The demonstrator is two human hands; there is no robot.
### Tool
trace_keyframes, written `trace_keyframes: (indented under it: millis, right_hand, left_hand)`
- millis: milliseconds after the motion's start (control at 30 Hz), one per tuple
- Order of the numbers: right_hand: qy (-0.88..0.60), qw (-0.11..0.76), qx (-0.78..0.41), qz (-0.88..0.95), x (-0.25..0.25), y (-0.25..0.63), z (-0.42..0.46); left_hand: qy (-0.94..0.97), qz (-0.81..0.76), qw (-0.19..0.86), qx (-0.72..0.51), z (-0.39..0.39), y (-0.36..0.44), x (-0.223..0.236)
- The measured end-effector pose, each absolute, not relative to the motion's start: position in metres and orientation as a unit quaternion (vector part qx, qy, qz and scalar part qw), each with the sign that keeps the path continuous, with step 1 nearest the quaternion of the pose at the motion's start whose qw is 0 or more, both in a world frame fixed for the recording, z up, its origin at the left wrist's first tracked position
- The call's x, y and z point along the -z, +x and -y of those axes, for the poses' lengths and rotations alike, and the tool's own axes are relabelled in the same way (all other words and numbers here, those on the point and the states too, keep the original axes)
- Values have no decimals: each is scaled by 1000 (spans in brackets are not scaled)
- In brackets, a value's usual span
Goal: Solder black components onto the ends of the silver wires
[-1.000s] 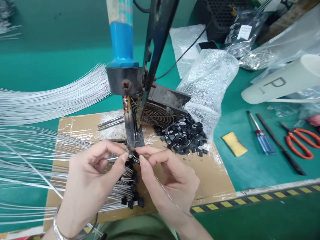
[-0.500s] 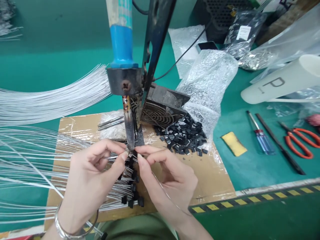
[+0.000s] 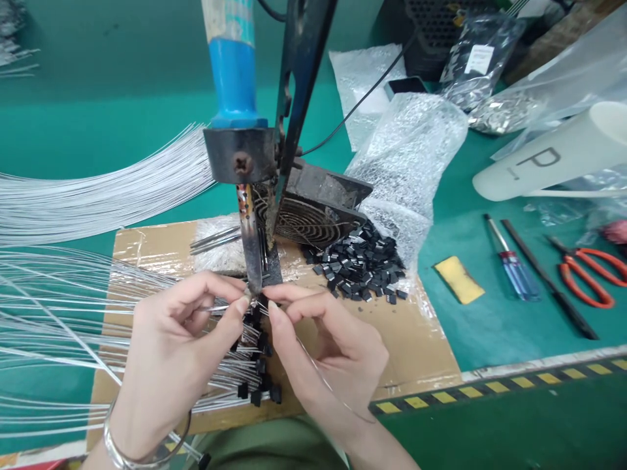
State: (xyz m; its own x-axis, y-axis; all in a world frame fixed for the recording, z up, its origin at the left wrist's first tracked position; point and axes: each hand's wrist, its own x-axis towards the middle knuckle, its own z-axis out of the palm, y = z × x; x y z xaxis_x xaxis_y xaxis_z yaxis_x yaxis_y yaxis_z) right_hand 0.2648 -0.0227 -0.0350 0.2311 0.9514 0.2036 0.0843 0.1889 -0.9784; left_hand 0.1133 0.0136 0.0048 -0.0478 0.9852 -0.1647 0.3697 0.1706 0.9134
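A soldering iron (image 3: 234, 85) with a blue collar is clamped tip down in a black metal stand (image 3: 298, 85). My left hand (image 3: 181, 346) is closed in a pinch just left of the tip, on a thin white wire (image 3: 218, 308) whose end is mostly hidden by my fingers. On the other side, my right hand (image 3: 328, 346) pinches a thin solder wire (image 3: 318, 371), which trails across the palm to the wrist. Both hands' fingertips nearly meet under the iron's tip. Below them lie several white wires with black connectors (image 3: 255, 397) on their ends.
A fan (image 3: 313, 222) stands behind the iron, beside a pile of small black connectors (image 3: 362, 264) on cardboard (image 3: 406, 352). White wire bundles (image 3: 98, 202) lie left. At right are a yellow sponge (image 3: 459, 279), a screwdriver (image 3: 516, 271), orange-handled pliers (image 3: 588, 274) and a white cup (image 3: 553, 153).
The camera view has shifted slightly. Both hands keep almost the same pinching pose at the iron's tip.
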Motion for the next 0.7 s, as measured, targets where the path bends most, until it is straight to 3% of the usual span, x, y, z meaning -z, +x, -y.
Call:
trace_keyframes:
  millis: [700]
  right_hand:
    - [-533, 572, -306, 544, 34, 264, 25]
  left_hand:
    - [544, -630, 429, -350, -11, 110, -2]
